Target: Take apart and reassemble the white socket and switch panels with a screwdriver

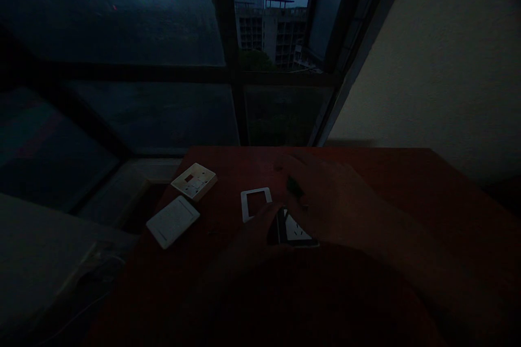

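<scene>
A wall socket (pixel 296 227) with a white face and a dark surround lies near the middle of the table, in dim light. My left hand (pixel 254 236) is closed on its left edge with thumb and fingers. Over the socket's upper right side is my right hand (pixel 334 198), its fingers curled round a small dark green object (pixel 294 187). Most of that object is hidden in the palm, so its kind is unclear. Just behind my left hand lies a white rectangular frame (pixel 245 206), partly covered by the fingers.
To the left on the reddish-brown table (pixel 391 173) are a white socket mounting box (pixel 197 181) and a pale cover plate (pixel 173 221). The table's left edge runs close beside them. Windows (pixel 150 114) stand behind, and a pale wall (pixel 439 76) rises at the right.
</scene>
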### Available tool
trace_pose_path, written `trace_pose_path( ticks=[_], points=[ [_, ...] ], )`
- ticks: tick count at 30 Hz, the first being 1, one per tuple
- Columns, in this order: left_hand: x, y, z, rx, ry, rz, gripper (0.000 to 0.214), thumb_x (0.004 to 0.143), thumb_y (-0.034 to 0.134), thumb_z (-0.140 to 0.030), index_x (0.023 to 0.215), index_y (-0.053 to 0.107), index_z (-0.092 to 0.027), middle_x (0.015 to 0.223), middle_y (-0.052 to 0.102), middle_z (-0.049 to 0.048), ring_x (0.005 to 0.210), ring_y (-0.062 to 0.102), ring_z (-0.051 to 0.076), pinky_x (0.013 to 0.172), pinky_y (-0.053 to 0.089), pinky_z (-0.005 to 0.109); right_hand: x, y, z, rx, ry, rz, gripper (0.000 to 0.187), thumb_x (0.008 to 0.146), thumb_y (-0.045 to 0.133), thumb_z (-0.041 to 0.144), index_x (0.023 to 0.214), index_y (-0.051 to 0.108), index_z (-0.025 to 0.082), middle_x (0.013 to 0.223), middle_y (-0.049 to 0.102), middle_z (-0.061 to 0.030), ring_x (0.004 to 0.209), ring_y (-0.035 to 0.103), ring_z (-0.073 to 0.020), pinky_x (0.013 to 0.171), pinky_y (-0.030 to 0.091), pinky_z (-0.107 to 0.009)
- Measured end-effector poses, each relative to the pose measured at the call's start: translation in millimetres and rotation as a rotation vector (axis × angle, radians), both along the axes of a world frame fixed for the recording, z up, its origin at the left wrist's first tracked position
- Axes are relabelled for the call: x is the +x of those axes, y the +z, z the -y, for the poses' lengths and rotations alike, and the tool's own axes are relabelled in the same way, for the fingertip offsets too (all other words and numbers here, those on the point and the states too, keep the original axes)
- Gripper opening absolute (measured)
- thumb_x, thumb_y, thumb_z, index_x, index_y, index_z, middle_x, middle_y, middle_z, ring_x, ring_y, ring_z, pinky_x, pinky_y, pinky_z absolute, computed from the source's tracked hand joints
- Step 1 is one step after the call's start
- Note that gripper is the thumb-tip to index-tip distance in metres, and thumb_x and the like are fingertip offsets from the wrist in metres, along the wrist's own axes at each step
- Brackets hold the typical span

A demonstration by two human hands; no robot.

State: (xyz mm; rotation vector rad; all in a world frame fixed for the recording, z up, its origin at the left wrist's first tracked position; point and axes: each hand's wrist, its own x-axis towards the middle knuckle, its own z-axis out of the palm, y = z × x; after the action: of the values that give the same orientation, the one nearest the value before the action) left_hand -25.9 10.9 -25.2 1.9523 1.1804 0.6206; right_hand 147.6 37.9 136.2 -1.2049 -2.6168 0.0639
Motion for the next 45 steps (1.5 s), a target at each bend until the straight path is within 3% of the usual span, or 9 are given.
trace_pose_path(
  ticks=[3, 9, 14, 19, 25, 33, 35, 41, 45],
  points=[
    [-1, -2.3, 0, -0.011, 0.001, 0.0, 0.086, 0.073, 0.076, -0.037, 0.144, 0.028, -0.025, 0.15, 0.033, 0.0099, 0.135, 0.034, 0.03, 0.11, 0.032, 0.045, 1, 0.0, 1, -0.021, 0.029, 0.004, 0.036, 0.084, 0.051, 0.024, 0.119, 0.05, 0.021, 0.108, 0.064, -0.0065, 0.083, 0.062, -0.0192, 0.062, 0.04, -0.028],
    [-1, -0.5, -1, -0.024, -0.02, 0.002, 0.086, 0.072, 0.076, -0.036, 0.143, 0.029, -0.027, 0.151, 0.03, 0.0086, 0.137, 0.032, 0.03, 0.11, 0.032, 0.046, -2, -0.8, -1, 0.058, -0.209, 0.096, 0.033, 0.088, 0.047, 0.042, 0.115, 0.053, 0.023, 0.093, 0.068, -0.0057, 0.068, 0.063, -0.0212, 0.052, 0.035, -0.029],
    [0, -3.3, -2, -0.022, -0.002, -0.003, 0.088, 0.071, 0.076, -0.042, 0.143, 0.029, -0.026, 0.15, 0.033, 0.0102, 0.137, 0.031, 0.032, 0.11, 0.031, 0.048, -1, -1.3, -3, -0.031, -0.051, -0.001, 0.027, 0.084, 0.05, 0.027, 0.111, 0.053, 0.022, 0.106, 0.065, -0.0057, 0.076, 0.063, -0.0185, 0.057, 0.039, -0.028],
    [-1, -4.2, -3, -0.035, 0.013, -0.026, 0.089, 0.07, 0.077, -0.038, 0.143, 0.029, -0.026, 0.15, 0.032, 0.0104, 0.135, 0.034, 0.031, 0.11, 0.031, 0.047, -1, -9.5, -6, 0.006, -0.192, 0.02, 0.03, 0.092, 0.041, 0.033, 0.118, 0.05, 0.021, 0.102, 0.065, -0.0083, 0.072, 0.063, -0.0208, 0.056, 0.041, -0.03],
    [-1, -2.9, -2, -0.014, -0.021, 0.011, 0.082, 0.073, 0.075, -0.039, 0.142, 0.032, -0.027, 0.149, 0.035, 0.0091, 0.134, 0.036, 0.029, 0.108, 0.034, 0.046, 1, -17.9, -4, -0.11, 0.05, -0.198, 0.036, 0.087, 0.044, 0.018, 0.122, 0.044, 0.017, 0.116, 0.058, -0.0103, 0.086, 0.061, -0.0181, 0.065, 0.045, -0.028],
    [-2, -5.7, -3, -0.025, -0.016, -0.01, 0.091, 0.07, 0.077, -0.038, 0.145, 0.027, -0.027, 0.149, 0.034, 0.0099, 0.134, 0.035, 0.031, 0.108, 0.034, 0.046, -1, -6.9, -6, 0.062, -0.187, 0.124, 0.028, 0.092, 0.043, 0.04, 0.11, 0.055, 0.022, 0.089, 0.066, -0.0069, 0.068, 0.061, -0.0202, 0.05, 0.033, -0.026],
    [-2, -5.3, -4, -0.018, -0.018, -0.017, 0.091, 0.07, 0.077, -0.038, 0.145, 0.026, -0.026, 0.15, 0.033, 0.0106, 0.135, 0.034, 0.031, 0.109, 0.033, 0.046, 1, -3.1, -4, 0.041, -0.158, 0.132, 0.029, 0.093, 0.042, 0.041, 0.109, 0.056, 0.021, 0.087, 0.065, -0.0068, 0.067, 0.061, -0.02, 0.051, 0.034, -0.027],
    [0, -2.8, -2, -0.003, -0.001, -0.018, 0.085, 0.07, 0.078, -0.039, 0.141, 0.033, -0.026, 0.146, 0.038, 0.0092, 0.132, 0.038, 0.03, 0.107, 0.036, 0.044, 6, 1.9, 4, -0.074, 0.106, -0.04, 0.028, 0.091, 0.044, 0.024, 0.118, 0.051, 0.02, 0.116, 0.059, -0.0098, 0.082, 0.06, -0.0169, 0.061, 0.041, -0.026],
    [0, -0.9, -1, -0.019, 0.011, -0.028, 0.083, 0.07, 0.077, -0.037, 0.14, 0.034, -0.026, 0.144, 0.041, 0.0095, 0.13, 0.04, 0.032, 0.105, 0.038, 0.046, 2, -2.2, 4, -0.037, -0.017, 0.005, 0.024, 0.094, 0.043, 0.033, 0.109, 0.056, 0.019, 0.101, 0.063, -0.0075, 0.076, 0.06, -0.0182, 0.059, 0.039, -0.027]
  ],
)
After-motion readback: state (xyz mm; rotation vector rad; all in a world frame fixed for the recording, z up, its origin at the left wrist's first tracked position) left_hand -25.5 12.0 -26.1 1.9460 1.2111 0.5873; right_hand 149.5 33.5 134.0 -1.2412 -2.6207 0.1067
